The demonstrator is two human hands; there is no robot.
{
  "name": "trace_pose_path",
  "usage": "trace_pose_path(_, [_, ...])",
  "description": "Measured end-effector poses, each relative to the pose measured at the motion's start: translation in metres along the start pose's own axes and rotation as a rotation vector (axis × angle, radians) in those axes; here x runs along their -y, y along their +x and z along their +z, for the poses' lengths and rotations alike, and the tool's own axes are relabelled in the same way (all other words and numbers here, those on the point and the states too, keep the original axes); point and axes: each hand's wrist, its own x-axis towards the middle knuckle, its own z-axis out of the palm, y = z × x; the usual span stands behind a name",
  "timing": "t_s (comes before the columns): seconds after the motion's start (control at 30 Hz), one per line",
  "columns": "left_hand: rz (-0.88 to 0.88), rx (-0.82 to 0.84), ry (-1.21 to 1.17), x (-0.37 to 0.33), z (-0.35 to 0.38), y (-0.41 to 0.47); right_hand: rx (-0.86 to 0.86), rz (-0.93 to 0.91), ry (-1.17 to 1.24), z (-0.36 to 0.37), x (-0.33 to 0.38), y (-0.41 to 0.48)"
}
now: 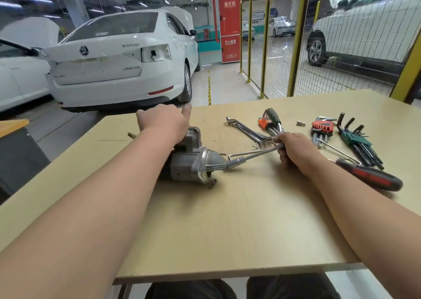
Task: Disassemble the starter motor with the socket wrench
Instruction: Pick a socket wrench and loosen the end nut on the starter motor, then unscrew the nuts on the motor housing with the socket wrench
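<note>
Wide tabletop between near edge and starter motor with socket wrench

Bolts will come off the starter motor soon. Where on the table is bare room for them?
The widest bare patch is the near table, from the starter motor and socket wrench down to the near edge. A smaller one lies at the far right corner beyond the green hex keys. Crowded: the strip from the spanners to the screwdriver.

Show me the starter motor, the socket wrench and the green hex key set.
starter motor (193,165): head view, grey housing.
socket wrench (238,161): head view, socket end at the motor.
green hex key set (354,139): head view, green holder.
</note>
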Motion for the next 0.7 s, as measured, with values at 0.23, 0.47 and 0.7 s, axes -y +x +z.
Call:
trace_pose_path(0.23, [0.135,-0.302,-0.423,0.026,0.026,-0.04,0.024,0.118,0.27,-0.001,0.01,-0.005])
trace_pose_path(0.47, [0.607,-0.218,-0.343,-0.04,0.005,-0.124,0.334,0.082,0.389,-0.002,0.025,-0.022])
trace_pose_path(0.7, [0.652,0.286,-0.176,-0.089,0.009,-0.193,0.038,0.023,0.528,-0.043,0.021,-0.008])
